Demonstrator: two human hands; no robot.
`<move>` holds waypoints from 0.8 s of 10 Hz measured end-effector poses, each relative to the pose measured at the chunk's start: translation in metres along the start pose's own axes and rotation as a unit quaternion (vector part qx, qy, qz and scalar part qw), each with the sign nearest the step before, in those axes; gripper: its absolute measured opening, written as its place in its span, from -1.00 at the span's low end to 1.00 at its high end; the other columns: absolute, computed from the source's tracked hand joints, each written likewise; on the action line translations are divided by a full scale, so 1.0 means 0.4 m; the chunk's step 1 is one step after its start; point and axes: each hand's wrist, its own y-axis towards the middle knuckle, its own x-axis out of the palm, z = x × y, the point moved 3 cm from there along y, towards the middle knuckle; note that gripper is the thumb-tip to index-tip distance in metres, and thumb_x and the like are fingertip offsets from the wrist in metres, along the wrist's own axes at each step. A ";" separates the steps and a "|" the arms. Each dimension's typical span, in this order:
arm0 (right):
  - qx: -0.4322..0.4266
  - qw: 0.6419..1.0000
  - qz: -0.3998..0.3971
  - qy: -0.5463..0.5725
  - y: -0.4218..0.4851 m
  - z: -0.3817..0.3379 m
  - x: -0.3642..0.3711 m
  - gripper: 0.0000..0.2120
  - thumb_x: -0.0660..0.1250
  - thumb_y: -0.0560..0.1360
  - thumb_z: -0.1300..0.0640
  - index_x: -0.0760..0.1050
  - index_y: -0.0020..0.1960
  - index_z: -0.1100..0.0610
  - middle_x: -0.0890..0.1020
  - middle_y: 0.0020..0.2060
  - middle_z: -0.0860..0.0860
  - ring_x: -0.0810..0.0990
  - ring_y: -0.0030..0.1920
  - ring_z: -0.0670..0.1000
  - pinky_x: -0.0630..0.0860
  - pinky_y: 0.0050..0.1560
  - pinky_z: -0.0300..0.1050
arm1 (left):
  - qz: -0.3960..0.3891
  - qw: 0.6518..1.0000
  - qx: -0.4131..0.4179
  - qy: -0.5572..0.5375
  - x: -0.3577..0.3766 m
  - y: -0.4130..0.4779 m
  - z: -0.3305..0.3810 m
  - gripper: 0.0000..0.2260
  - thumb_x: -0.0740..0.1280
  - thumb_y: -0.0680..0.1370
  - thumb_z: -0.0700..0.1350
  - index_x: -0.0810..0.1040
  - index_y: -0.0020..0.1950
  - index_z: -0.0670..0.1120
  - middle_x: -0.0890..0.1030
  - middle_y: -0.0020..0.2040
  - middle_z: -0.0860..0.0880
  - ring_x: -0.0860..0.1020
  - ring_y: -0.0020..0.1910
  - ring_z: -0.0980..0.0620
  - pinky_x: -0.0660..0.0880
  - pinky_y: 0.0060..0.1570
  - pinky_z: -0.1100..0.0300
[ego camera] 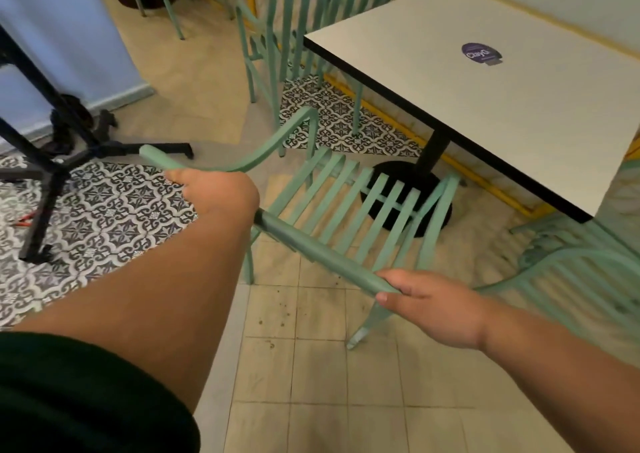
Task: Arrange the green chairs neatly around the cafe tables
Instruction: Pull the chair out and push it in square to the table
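So the green chair (349,207) is being held by its top rail, tipped toward the camera, seat slats facing the white cafe table (485,85) and just beside its black pedestal base (408,193). Left hand (221,193) is wrapped round the rail where the armrest curves off, right hand (433,300) is clamped on the other end, so both hands are shut on the same chair and set well apart. Biggest risk, I reckon: shove it in at this angle and the front legs or slats knock that pedestal, or the armrest catches under the black table edge. There's also a second chair (585,279) close on the right, so swinging wide could clip it. The frame looks like painted metal, smooth, so a grip could slide if it twists. Floor is beige tile under the chair, patterned black-and-white tile on the left; grout lines could snag a dragged leg. Another chair (294,37) sits at the table's far side, and a black stand (52,162) sprawls on the left, so the room's pretty tight.
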 end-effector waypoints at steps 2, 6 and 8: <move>-0.014 0.999 0.028 0.029 0.031 -0.076 0.060 -0.80 0.12 0.65 -0.19 0.48 0.05 -0.18 0.59 -0.20 -0.04 0.55 -0.27 -0.15 0.55 -0.24 -0.17 | -0.011 0.999 -0.007 0.039 -0.019 0.069 0.064 -0.10 0.32 0.47 0.00 -0.17 0.65 -0.07 0.47 0.41 -0.21 0.49 0.35 -0.19 0.37 0.42 -0.02; -0.039 0.992 0.112 0.046 0.144 -0.209 0.126 -0.73 0.09 0.65 -0.19 0.42 -0.07 -0.07 0.51 -0.31 -0.07 0.47 -0.36 -0.10 0.38 -0.34 -0.17 | -0.044 0.988 0.115 0.096 -0.023 0.175 0.156 -0.37 0.26 0.59 -0.22 0.06 0.61 -0.22 0.48 0.38 -0.24 0.53 0.29 -0.22 0.46 0.12 0.13; -0.037 0.989 0.129 0.069 0.176 -0.249 0.151 -0.76 0.09 0.65 -0.19 0.45 0.00 -0.10 0.54 -0.28 -0.08 0.50 -0.33 -0.11 0.33 -0.34 -0.25 | -0.072 0.987 0.105 0.099 -0.028 0.207 0.182 -0.32 0.23 0.58 -0.25 -0.05 0.62 -0.20 0.47 0.36 -0.21 0.55 0.23 -0.21 0.56 0.20 -0.06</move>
